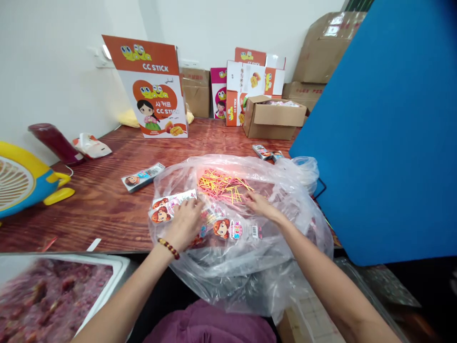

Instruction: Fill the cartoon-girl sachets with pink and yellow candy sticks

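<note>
Sticks lie loose outside packets, inward from the table's front edge. Your left hand covers packets, right hand beside sticks; either grip's closure is unclear.

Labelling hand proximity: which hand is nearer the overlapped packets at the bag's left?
Left: left hand at right end of packets; right hand farther right, beside thin sticks.

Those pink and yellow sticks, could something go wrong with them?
The sticks lie in a loose, jumbled pile, so some might scatter if bumped. The right hand is at the pile's edge, and the crumpled clear plastic around the pile could catch on it and drag sticks along.
</note>
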Demonstrator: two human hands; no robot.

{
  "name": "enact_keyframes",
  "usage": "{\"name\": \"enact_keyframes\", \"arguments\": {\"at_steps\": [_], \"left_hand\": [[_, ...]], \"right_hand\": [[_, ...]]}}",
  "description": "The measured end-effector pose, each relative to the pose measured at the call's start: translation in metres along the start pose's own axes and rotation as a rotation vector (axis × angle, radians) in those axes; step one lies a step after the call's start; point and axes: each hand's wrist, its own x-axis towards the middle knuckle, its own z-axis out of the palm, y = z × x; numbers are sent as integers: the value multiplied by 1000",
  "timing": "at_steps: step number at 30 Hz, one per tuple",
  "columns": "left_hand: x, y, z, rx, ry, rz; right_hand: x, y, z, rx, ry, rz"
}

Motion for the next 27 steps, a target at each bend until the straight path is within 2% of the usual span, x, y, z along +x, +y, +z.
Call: {"name": "enact_keyframes", "arguments": {"at_steps": [4,6,8,11,14,17,21,24,27], "left_hand": [[4,57,13,-46,-81,263],[11,76,24,-37,-97,297],[17,86,31,-24,-106,320],[22,91,30,-14,-118,354],[17,96,16,-6,-115,377],[3,101,-3,-47,-100,402],[-24,105,-24,-209,-79,450],[-39,105,-26,-296,-94,470],[-45,104,-19,-329,-108,454]], "right_hand": [[10,14,-19,-19,96,83],[17,16,-25,-51,108,107],[24,13,-25,-83,91,115],[36,1,-15,-123,45,103],[47,-15,-7,-177,2,111],[54,-29,-6,-241,-54,146],[55,-43,-9,-310,-180,130],[52,-48,-9,-367,-245,91],[48,-48,-9,-414,-272,37]]}}
